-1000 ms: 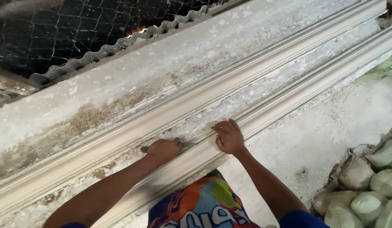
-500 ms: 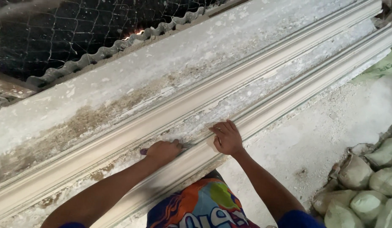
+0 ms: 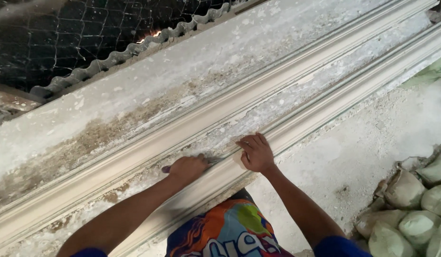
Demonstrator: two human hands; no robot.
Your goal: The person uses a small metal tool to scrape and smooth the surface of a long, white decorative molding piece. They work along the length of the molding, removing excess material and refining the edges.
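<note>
Left hand (image 3: 188, 167) is fisted around a thin scraping tool (image 3: 212, 161), arm stretched forward, blade tip against the near plaster moulding (image 3: 325, 112). Right hand (image 3: 256, 153) lies palm-down on that moulding just beside the tool, fingers pressed together, arm angled in. Two long mouldings run diagonally; the far moulding (image 3: 135, 152) lies beyond the tool. Several filled sacks (image 3: 410, 209) sit well to the right.

We're in some plaster moulding workshop: long cast cornice strips (image 3: 296, 102) on a dusty bench (image 3: 149, 90), stacked sacks (image 3: 420, 200), corrugated sheet (image 3: 135, 47), wire netting (image 3: 63, 33).
</note>
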